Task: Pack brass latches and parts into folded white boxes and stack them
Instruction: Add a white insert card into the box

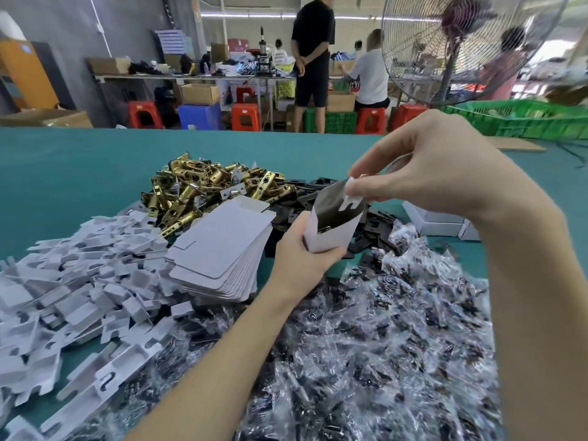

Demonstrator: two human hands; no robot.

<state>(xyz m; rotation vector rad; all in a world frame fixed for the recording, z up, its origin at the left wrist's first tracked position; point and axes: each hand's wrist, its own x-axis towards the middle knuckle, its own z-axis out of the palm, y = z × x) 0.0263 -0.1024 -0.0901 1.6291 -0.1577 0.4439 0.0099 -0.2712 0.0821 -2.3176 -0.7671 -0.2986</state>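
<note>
My left hand (pixel 302 253) grips the lower end of a small white box (pixel 331 230), held tilted above the table with its top open and dark inside. At that open mouth my right hand (pixel 423 173) pinches a white cardboard insert (pixel 351 200). A heap of brass latches (pixel 203 186) lies on the table behind. Beside it sits a stack of flat unfolded white boxes (pixel 222 253). Black plates (pixel 296 202) are piled behind the box I hold.
Loose white cardboard inserts (pixel 73 281) cover the teal table (pixel 79 163) at the left. Clear bags of dark small parts (pixel 381 329) spread across the front right. Finished white boxes (pixel 436 218) sit at the right. Green crates (pixel 525 119), a fan (pixel 461 43) and people stand beyond.
</note>
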